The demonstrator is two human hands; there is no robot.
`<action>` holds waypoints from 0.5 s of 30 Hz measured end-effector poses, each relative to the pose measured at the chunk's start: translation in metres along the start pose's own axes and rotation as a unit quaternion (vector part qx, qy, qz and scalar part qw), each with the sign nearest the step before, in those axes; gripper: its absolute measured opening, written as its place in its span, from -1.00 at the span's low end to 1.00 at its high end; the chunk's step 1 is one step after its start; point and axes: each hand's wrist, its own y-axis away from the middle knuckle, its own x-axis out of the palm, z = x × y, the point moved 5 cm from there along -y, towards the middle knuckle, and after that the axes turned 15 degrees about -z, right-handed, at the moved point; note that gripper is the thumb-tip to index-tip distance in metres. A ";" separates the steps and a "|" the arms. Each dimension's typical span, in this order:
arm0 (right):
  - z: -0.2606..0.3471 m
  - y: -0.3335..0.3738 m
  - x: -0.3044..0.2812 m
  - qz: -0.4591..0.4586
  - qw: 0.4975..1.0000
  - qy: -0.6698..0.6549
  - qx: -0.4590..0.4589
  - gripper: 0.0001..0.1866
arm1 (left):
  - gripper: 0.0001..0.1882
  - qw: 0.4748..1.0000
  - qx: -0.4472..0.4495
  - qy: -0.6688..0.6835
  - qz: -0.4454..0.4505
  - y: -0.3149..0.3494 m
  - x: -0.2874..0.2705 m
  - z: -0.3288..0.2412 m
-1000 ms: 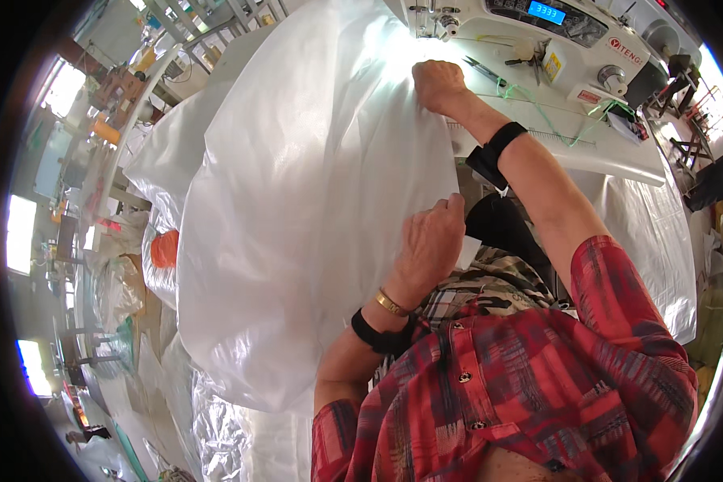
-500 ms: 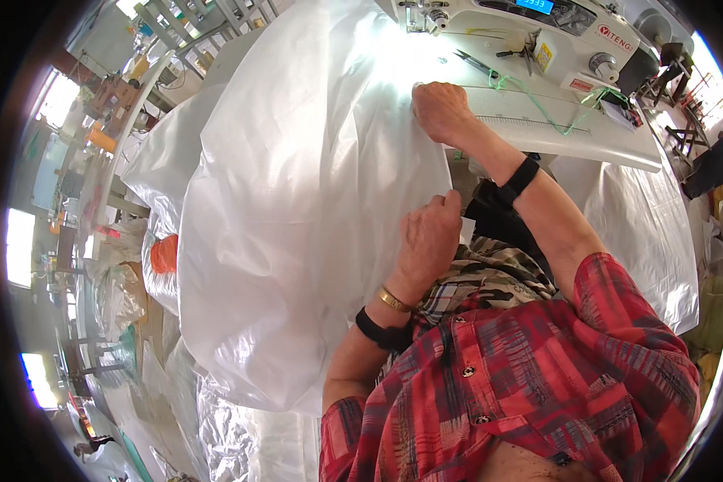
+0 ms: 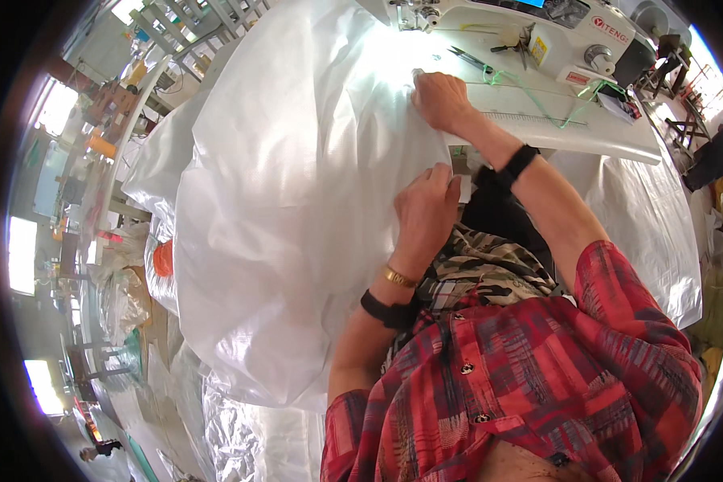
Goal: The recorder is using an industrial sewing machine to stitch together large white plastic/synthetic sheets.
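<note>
A large sheet of white woven plastic [image 3: 273, 209] spreads over the machine table and hangs down at the left. My right hand [image 3: 442, 100] is closed on its right edge, just below the lit needle area of a white sewing machine [image 3: 490, 16]. Nearer to my body, my left hand [image 3: 427, 205] pinches the same edge, its thumb and fingers pressed together. Between the two hands the edge runs fairly straight. The strong light washes out the cloth close to the needle.
Right of the needle lie dark scissors [image 3: 467, 58] and a green cord [image 3: 530, 100] on the table [image 3: 618, 145]. More white sheeting [image 3: 635, 217] hangs at the right. An orange bundle [image 3: 162, 259] shows at the left, with benches and plastic heaps behind.
My left hand has moved up along the edge, closer to the right hand. My right hand has shifted slightly toward the needle, still gripping the sheet.
</note>
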 end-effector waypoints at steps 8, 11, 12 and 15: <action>0.013 0.109 -0.041 0.026 0.948 -0.261 0.179 -0.53 | -0.73 0.995 -0.046 0.001 0.093 0.116 -0.016 0.069; -0.004 0.145 0.000 -0.008 0.889 -0.388 0.244 -0.45 | -0.66 0.997 0.023 -0.062 0.028 0.133 -0.027 0.076; 0.000 0.150 0.004 -0.050 0.850 -0.460 0.252 -0.43 | -0.64 0.995 -0.018 -0.097 0.018 0.141 -0.030 0.089; -0.004 0.163 0.025 0.021 0.873 -0.432 0.226 -0.39 | -0.58 0.985 -0.076 -0.157 0.004 0.161 -0.039 0.117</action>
